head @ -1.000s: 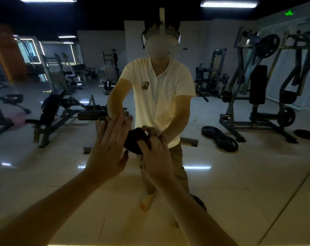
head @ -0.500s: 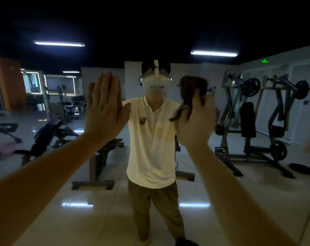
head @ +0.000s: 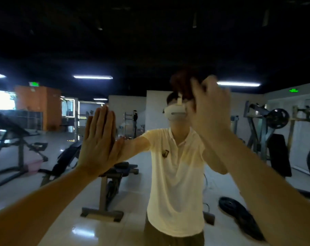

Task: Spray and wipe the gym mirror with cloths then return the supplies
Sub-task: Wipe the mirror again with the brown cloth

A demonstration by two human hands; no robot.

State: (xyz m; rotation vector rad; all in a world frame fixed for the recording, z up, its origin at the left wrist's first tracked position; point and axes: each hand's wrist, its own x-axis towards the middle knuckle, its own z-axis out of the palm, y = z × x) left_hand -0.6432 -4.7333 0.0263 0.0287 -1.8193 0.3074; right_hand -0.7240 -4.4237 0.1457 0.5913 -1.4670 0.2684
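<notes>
So, mirror (head: 150, 41): it fills the whole frame, and I stand close so both arms reach the glass.
bench (head: 115, 171): only a reflection, lower centre, beside my reflected body.
left hand (head: 99, 139): centre left, fingers straight and together, palm apparently flat on the glass. I judge it steadies me while the other arm reaches high.
right hand (head: 209, 110): upper centre right and blurred, its fingers curled round the cloth to push it at the glass.
cloth (head: 181, 84): dark and bunched, showing above and left of my right hand, over my reflection's head. Bunched, it probably makes a firmer pad.
step: wiping high up, I judge; returning the supplies is not yet done.
</notes>
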